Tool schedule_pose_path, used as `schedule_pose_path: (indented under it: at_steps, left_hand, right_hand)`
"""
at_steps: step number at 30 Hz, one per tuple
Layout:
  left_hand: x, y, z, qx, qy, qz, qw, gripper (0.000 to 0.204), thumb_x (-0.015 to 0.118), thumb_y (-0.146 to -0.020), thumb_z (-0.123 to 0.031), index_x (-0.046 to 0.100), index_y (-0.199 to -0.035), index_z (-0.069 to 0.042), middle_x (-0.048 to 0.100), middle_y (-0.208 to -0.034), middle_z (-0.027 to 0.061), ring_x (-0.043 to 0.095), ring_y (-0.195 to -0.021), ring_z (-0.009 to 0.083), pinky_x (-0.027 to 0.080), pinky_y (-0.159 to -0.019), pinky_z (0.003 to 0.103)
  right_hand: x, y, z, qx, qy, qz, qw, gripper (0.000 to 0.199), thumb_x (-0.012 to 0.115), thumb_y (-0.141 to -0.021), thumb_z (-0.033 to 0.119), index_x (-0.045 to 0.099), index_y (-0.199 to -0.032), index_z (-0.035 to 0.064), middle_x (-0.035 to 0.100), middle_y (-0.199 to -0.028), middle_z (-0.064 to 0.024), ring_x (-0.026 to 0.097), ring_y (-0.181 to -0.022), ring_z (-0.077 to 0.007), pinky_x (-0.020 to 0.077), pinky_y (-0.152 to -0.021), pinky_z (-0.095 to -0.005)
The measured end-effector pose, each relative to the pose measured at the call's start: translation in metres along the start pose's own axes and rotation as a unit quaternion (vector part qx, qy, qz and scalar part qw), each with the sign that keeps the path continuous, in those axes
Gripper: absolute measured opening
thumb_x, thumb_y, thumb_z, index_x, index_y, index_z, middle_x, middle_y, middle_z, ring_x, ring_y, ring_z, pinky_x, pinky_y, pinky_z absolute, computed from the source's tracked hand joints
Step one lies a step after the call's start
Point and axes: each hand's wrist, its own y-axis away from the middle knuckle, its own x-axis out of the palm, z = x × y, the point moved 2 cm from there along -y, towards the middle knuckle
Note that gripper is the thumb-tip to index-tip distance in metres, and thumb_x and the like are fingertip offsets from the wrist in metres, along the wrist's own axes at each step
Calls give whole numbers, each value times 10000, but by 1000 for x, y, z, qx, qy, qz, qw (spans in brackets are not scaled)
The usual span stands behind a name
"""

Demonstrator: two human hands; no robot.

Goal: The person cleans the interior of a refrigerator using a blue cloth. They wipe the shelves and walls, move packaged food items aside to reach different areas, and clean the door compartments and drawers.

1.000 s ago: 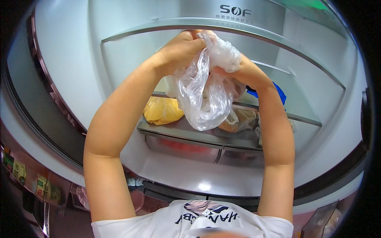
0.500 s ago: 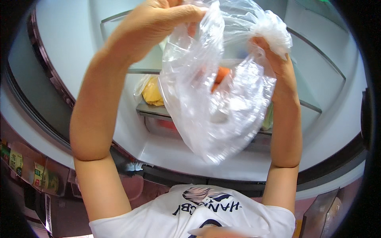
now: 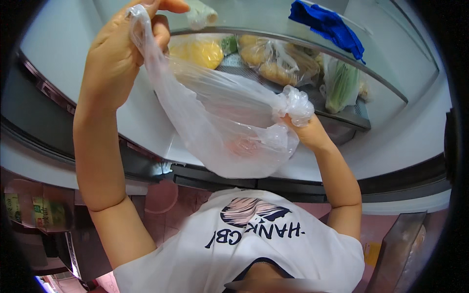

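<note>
In front of a shelf [image 3: 349,120] bearing a yellow pack [image 3: 200,52] and greens [image 3: 340,91], partly screened, the bag [image 3: 229,139] is pinched by the left hand [image 3: 119,51], the right hand's [image 3: 300,125] grip being hidden by its bunched plastic.

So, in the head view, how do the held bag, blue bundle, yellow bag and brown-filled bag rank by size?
1. Held bag, clearly largest
2. Brown-filled bag
Blue bundle and yellow bag: smaller, but too alike to rank; the yellow bag is partly covered.

Plastic bag [image 3: 215,122] between left grip [image 3: 122,51] and right grip [image 3: 302,126], bagged food [image 3: 277,68] on shelf [image 3: 359,111] behind
</note>
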Motion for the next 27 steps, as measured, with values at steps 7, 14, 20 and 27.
schedule_pose_path:
  at_steps: [7, 14, 20, 27]
  left_hand:
    - [17, 9, 35, -95, 75, 23, 992, 486, 278, -1016, -420, 565, -984, -29, 521, -672, 7, 556, -622, 125, 470, -674, 236]
    - [11, 18, 56, -75, 173, 96, 977, 475, 291, -1000, -448, 531, -1094, -48, 604, -1093, 148, 614, -1000, 221, 470, -903, 346]
    - [24, 42, 60, -62, 12, 195, 979, 778, 404, -842, -708, 500, -1228, -40, 438, -1369, 222, 437, -1271, 295, 332, -1039, 420]
    - [38, 81, 50, 4, -35, 364, 931, 978, 810, -538, -577, 526, -1249, 32, 309, -1420, 318, 312, -1339, 386, 257, -1062, 437]
  right_hand:
    - [-12, 5, -54, 124, -2, 45, 991, 455, 630, -889, 242, 496, -1278, 46, 567, -1183, -44, 518, -1085, -141, 410, -933, -301]
    - [-15, 3, -41, 13, 30, 7, 999, 534, 669, -846, 152, 449, -1321, 47, 533, -1226, -50, 489, -1144, -140, 389, -966, -298]
    - [-20, 15, -20, -19, 42, -9, 999, 469, 696, -782, 86, 510, -1210, 38, 559, -1177, -55, 555, -1066, -166, 427, -924, -301]
    - [-32, 36, -8, -30, 221, 199, 954, 442, 765, -685, 196, 588, -1067, 59, 581, -1214, -107, 569, -1062, -254, 431, -909, -346]
